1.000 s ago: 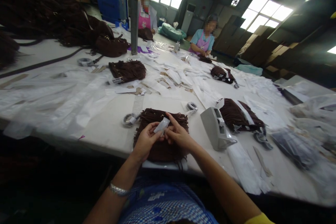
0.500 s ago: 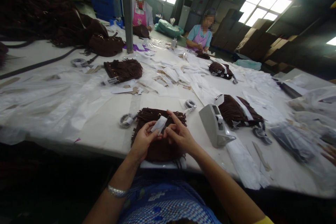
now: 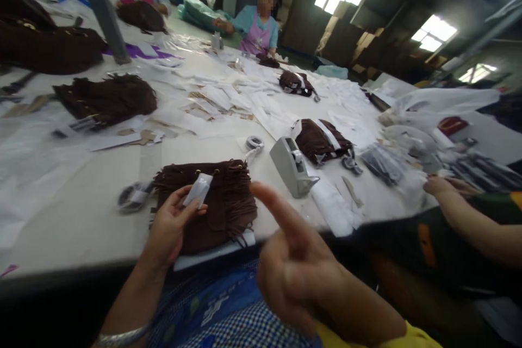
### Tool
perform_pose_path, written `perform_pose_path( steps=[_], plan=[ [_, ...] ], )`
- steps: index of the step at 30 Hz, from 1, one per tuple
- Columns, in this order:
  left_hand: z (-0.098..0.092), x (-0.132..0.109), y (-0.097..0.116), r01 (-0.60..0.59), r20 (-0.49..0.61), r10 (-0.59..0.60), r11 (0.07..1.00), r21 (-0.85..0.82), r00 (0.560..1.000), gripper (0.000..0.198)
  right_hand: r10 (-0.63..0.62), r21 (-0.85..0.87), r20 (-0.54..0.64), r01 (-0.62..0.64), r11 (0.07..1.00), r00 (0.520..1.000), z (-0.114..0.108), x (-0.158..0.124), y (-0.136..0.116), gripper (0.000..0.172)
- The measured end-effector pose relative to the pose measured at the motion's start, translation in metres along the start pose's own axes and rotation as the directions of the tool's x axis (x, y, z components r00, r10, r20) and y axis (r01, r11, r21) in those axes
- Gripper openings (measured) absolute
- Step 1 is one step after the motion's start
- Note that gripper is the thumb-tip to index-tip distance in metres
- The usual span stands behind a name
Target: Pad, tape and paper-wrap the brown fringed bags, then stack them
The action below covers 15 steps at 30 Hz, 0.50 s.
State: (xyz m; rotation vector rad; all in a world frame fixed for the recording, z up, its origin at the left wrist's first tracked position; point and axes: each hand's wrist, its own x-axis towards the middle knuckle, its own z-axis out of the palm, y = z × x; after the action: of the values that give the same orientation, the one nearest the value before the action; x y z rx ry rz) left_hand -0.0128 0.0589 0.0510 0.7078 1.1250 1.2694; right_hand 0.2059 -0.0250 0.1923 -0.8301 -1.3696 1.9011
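Observation:
My left hand [image 3: 173, 223] pinches a small strip of white tissue paper [image 3: 198, 190] between thumb and fingers. It is over a dark brown fringed bag [image 3: 220, 212] that lies flat at the table's near edge. White paper shows under the bag, and a coiled wrapped strap [image 3: 136, 196] lies at its left side. Raised close to the camera, my right hand [image 3: 299, 261] is blurred; its index finger stretches out and the others curl in. Nothing shows in it, and it appears apart from the bag.
A grey tape dispenser [image 3: 291, 168] stands right of the bag, near a paper-banded brown bag [image 3: 322, 138]. Another brown fringed bag [image 3: 106, 98] lies at left. Loose white paper [image 3: 228, 98] covers mid-table. Two people work opposite; another person's hand [image 3: 448, 185] is at right.
My right hand has left the tissue strip and come up toward the camera, index finger extended. The left hand keeps the strip. The view has turned right.

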Motion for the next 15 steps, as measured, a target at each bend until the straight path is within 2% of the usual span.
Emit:
perform_pose_path(
  steps=[1,2,4,6,8,10,13,15],
  plan=[
    [0.0,0.0,0.0,-0.001,0.002,0.001,1.0,0.009,1.0,0.064,-0.026,0.002,-0.129,0.027,1.0,0.991,-0.012,0.0,0.009,0.09],
    [0.0,0.001,0.0,0.001,0.004,-0.001,1.0,0.016,1.0,0.065,-0.042,-0.035,-0.269,0.034,0.999,0.962,-0.027,0.0,0.02,0.086],
    [0.0,0.001,0.0,0.007,0.004,-0.007,1.0,0.024,1.0,0.066,-0.039,-0.174,-0.519,-0.061,0.983,0.854,-0.06,-0.005,0.048,0.082],
    [0.0,0.0,0.0,0.008,0.004,-0.008,1.0,0.024,1.0,0.066,-0.036,-0.3,-0.692,-0.242,0.923,0.721,-0.09,-0.014,0.076,0.079],
    [0.0,0.001,0.0,-0.003,0.0,0.003,1.0,0.025,1.0,0.063,0.0,-0.391,-0.747,-0.438,0.809,0.665,-0.112,-0.023,0.099,0.079],
    [0.0,0.001,-0.001,-0.018,-0.002,0.018,0.999,0.029,1.0,0.061,0.064,-0.446,-0.758,-0.587,0.675,0.649,-0.124,-0.029,0.111,0.079],
    [0.002,0.001,0.0,-0.027,0.007,0.027,0.999,0.029,1.0,0.058,0.12,-0.483,-0.797,-0.745,0.46,0.592,-0.128,-0.037,0.113,0.08],
    [0.002,0.0,0.0,-0.027,0.012,0.027,0.999,0.021,1.0,0.057,0.055,-0.508,-0.833,-0.801,0.318,0.55,-0.125,-0.045,0.107,0.085]
  ],
)
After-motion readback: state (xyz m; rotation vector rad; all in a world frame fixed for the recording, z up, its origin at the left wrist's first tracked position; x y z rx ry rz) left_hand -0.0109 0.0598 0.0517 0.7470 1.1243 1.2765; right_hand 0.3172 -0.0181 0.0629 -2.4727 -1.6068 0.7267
